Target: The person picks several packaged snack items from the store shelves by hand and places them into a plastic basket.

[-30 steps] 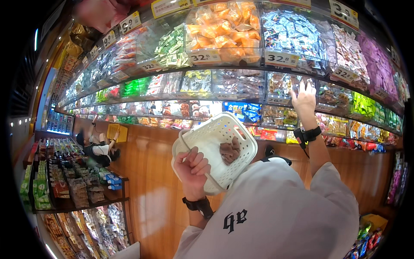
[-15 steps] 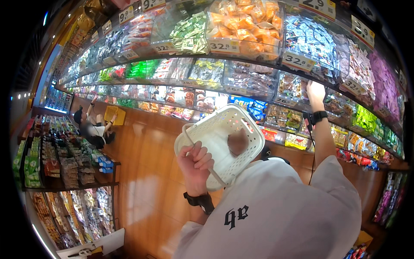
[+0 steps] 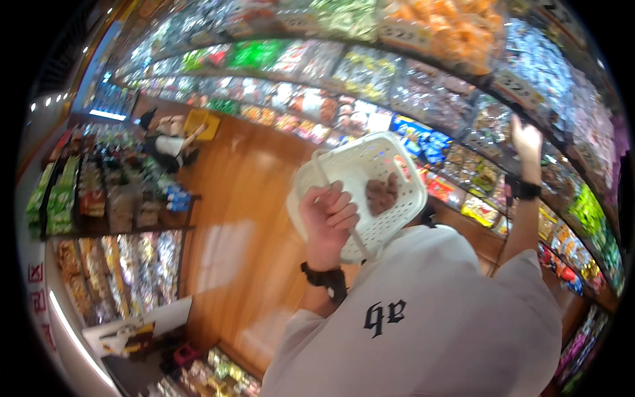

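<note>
My left hand (image 3: 329,215) is closed round the handle of a white plastic shopping basket (image 3: 312,221) with pierced sides. Several small brown pieces (image 3: 381,194) lie inside the basket; blur hides what they are. Over on the right, my right hand (image 3: 527,140) reaches to the middle shelf, beside a clear bin of small wrapped goods (image 3: 488,122). Motion blur smears its fingers, so whether it holds anything does not show. Above that hand sits a bin of light-blue packets (image 3: 539,56).
Curved shelves hold orange packets (image 3: 443,26), green packets (image 3: 253,54) and blue bags (image 3: 420,137). Another person (image 3: 169,142) crouches at the far left by a yellow container (image 3: 202,124). A low display rack (image 3: 112,192) stands left of the wooden floor (image 3: 245,198).
The whole view has swung, shifting the shelves up and to the right in the picture. My left hand keeps the basket handle, and my right hand stays at the same shelf.
</note>
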`<state>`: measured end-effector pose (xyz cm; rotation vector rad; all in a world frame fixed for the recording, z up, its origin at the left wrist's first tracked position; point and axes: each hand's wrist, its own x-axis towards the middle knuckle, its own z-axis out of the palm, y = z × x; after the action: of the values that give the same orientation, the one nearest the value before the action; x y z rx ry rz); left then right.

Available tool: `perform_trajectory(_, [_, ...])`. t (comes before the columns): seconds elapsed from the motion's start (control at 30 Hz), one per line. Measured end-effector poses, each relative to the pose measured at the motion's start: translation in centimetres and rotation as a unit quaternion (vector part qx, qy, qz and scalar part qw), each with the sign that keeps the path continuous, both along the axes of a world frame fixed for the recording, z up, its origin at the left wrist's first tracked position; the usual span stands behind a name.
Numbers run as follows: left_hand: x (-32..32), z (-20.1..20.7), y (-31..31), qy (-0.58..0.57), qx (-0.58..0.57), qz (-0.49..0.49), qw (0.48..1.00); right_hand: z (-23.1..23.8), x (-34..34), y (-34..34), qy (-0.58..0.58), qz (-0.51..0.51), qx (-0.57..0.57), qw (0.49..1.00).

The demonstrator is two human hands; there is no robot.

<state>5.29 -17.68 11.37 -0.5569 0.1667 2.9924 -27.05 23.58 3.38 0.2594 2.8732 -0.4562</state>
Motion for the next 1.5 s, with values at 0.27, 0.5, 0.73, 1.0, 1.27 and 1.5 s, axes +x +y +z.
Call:
perform_trajectory(0.27, [1.8, -0.8, -0.3, 0.013, -0.023, 0.013, 1.0, -3.2, 15.9, -15.0, 0.17, 0.22, -0.326, 0.904])
perform_trajectory(0.5, [9.5, -2.5, -2.4, 0.04, -0.016, 0.068, 0.997, -18.5, 17.1, -27.8, -0.231, 0.276, -0.377, 0.853])
perform_trajectory(0.73, [30.5, -5.1, -5.3, -0.332, -0.343, 0.364, 0.8, -23.7, 30.9, -39.1, -0.438, 0.403, -0.414, 0.689])
perform_trajectory(1.0, [56.2, -7.2, -3.6, -0.603, -0.435, 0.545, 0.388, -19.5, 54.1, -53.3, -0.323, 0.651, -0.178, 0.663])
perform_trajectory(1.27, [60.2, -5.9, -7.4, -0.314, -0.574, 0.26, 0.71, -18.0, 73.9, -66.8, -0.292, 0.8, -0.09, 0.517])
perform_trajectory(1.5, [55.9, -9.0, -18.3, -0.103, -0.642, 0.232, 0.723, -21.4, 88.1, -79.5, -0.471, 0.752, -0.069, 0.457])
